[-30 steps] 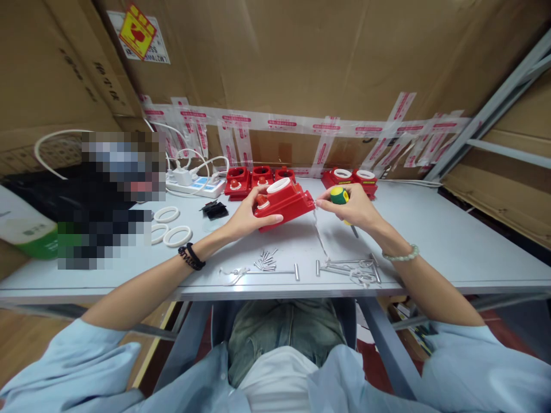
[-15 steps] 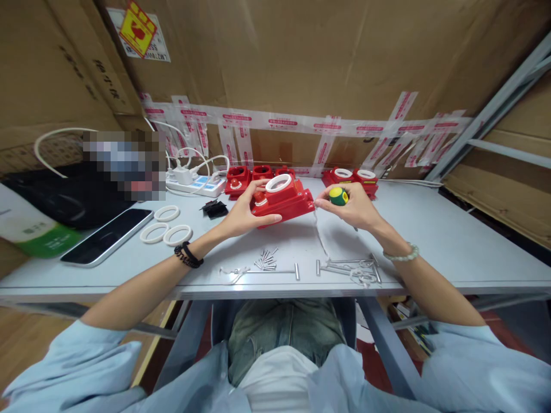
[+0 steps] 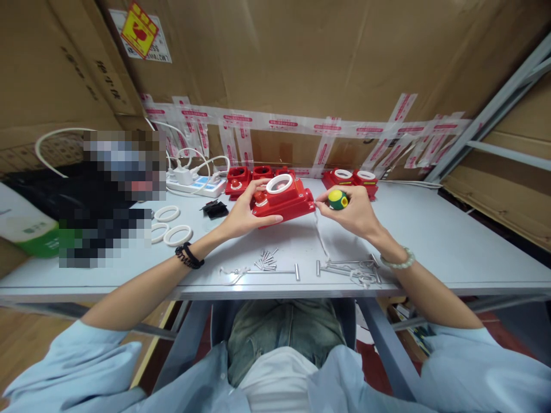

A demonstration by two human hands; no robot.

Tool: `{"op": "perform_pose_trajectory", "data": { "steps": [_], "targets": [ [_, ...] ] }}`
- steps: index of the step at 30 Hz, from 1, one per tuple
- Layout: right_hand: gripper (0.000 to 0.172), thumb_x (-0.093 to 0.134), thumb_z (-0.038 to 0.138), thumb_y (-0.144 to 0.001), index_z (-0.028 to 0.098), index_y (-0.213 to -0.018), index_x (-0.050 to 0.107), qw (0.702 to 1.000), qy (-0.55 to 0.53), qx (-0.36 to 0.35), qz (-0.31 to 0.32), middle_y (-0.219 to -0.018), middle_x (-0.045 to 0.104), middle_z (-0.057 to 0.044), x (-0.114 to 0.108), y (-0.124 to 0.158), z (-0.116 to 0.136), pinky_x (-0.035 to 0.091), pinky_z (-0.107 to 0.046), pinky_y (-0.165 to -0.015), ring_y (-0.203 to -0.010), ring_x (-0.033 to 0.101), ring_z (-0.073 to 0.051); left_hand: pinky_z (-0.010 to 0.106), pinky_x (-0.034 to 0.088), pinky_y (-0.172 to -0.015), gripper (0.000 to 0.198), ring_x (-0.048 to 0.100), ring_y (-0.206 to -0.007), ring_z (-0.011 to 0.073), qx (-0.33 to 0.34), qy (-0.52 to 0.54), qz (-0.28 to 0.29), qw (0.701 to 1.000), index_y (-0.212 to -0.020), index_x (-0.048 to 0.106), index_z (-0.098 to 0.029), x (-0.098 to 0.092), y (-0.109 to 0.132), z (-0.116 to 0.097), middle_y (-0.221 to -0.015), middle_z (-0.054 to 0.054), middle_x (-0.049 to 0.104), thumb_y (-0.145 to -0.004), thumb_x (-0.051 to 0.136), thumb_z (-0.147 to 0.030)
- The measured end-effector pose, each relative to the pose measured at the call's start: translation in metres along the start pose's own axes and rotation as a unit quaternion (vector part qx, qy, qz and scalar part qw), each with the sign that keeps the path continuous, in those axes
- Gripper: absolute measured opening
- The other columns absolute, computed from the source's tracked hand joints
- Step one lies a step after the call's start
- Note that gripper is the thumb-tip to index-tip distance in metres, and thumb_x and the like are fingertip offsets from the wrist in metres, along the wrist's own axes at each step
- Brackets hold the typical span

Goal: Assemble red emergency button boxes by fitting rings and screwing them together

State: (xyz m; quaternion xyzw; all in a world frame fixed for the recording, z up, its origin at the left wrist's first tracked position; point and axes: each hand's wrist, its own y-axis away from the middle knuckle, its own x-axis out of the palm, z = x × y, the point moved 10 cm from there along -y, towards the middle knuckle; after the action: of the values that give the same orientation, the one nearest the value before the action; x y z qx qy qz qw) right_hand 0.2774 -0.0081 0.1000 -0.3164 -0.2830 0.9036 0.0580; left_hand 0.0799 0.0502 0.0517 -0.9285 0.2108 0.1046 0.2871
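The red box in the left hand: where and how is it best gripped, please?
The red box is probably best gripped by its left end, from the left, thumb on the near side, fingers behind, as the left hand does: its long body leaves the white ring and right end outside this grip.

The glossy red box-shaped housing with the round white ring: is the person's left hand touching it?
Touching. The head view shows the left hand gripping the red housing, thumb laid against its near side.

I see one head-worn cam, wide-angle, facing forward and down: bare left hand (image 3: 239, 218) and bare right hand (image 3: 358, 213) near, mid-view, over flat pale-grey tabletop (image 3: 430, 241); brown cardboard wall (image 3: 301, 57) close beyond.
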Motion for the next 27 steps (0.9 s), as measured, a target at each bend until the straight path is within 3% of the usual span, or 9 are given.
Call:
{"op": "perform_pose_trajectory", "data": {
  "steps": [5,10,14,16,21,24,27],
  "targets": [
    [0.012,0.066,0.021,-0.072,0.013,-0.077,0.073,0.999,0.031,-0.007,0.002,-0.073,0.072,-0.006,0.003,0.003,0.003,0.047,-0.03,-0.063,-0.065,0.061,-0.016,0.05,0.044,-0.107,0.083,0.058,-0.123,0.0299,0.009,-0.012,-0.006,1.0,-0.131,0.045,-0.023,-0.001,0.0,-0.002,-0.132,0.012,0.06,-0.062,0.089,-0.038],
    [0.013,0.066,0.021,-0.072,0.015,-0.08,0.075,0.997,-0.008,0.007,0.07,-0.081,0.075,-0.007,0.01,0.0,0.001,0.051,-0.032,-0.07,-0.076,0.066,-0.019,0.051,0.045,-0.107,0.084,0.058,-0.123,0.0298,0.011,-0.024,-0.01,1.0,-0.132,0.045,-0.024,-0.003,0.001,0.0,-0.132,0.012,0.06,-0.062,0.089,-0.038],
    [0.018,0.067,0.026,-0.074,0.015,-0.086,0.076,0.995,-0.012,0.031,0.098,-0.081,0.074,-0.007,0.011,-0.003,-0.004,0.047,-0.03,-0.062,-0.067,0.061,-0.016,0.05,0.046,-0.105,0.083,0.058,-0.122,0.0295,0.004,-0.021,-0.015,1.0,-0.132,0.045,-0.024,-0.005,-0.001,0.004,-0.131,0.011,0.061,-0.063,0.088,-0.039],
    [0.018,0.068,0.03,-0.076,0.017,-0.087,0.075,0.998,-0.019,0.049,0.048,-0.079,0.072,-0.005,-0.001,-0.007,-0.009,0.045,-0.03,-0.056,-0.058,0.057,-0.013,0.049,0.047,-0.104,0.083,0.058,-0.122,0.0294,-0.005,-0.015,-0.015,1.0,-0.133,0.044,-0.024,-0.005,-0.001,0.007,-0.13,0.011,0.061,-0.064,0.087,-0.04],
    [0.024,0.07,0.04,-0.079,0.02,-0.066,0.065,0.976,0.024,0.01,-0.215,-0.062,0.061,-0.003,-0.071,-0.003,-0.009,0.044,-0.031,-0.056,-0.058,0.053,-0.014,0.048,0.048,-0.102,0.083,0.06,-0.118,0.0288,-0.019,-0.017,-0.006,1.0,-0.133,0.044,-0.024,-0.004,0.0,0.013,-0.127,0.011,0.062,-0.064,0.088,-0.04],
    [0.035,0.064,0.044,-0.082,0.02,-0.056,0.059,0.957,-0.043,0.028,-0.286,-0.055,0.052,-0.002,-0.095,0.002,-0.024,0.041,-0.03,-0.048,-0.051,0.048,-0.013,0.046,0.049,-0.101,0.084,0.06,-0.117,0.0277,-0.021,-0.021,0.002,1.0,-0.133,0.043,-0.025,-0.002,0.0,0.014,-0.126,0.01,0.062,-0.064,0.088,-0.04],
    [0.032,0.066,0.041,-0.075,0.021,-0.053,0.052,0.918,-0.176,0.077,-0.346,-0.056,0.049,0.0,-0.105,0.005,-0.049,0.04,-0.028,-0.041,-0.047,0.044,-0.011,0.046,0.048,-0.102,0.084,0.059,-0.118,0.0275,-0.027,-0.029,0.002,0.999,-0.133,0.043,-0.025,-0.002,0.0,0.016,-0.126,0.01,0.062,-0.063,0.088,-0.04]
  ]
}}
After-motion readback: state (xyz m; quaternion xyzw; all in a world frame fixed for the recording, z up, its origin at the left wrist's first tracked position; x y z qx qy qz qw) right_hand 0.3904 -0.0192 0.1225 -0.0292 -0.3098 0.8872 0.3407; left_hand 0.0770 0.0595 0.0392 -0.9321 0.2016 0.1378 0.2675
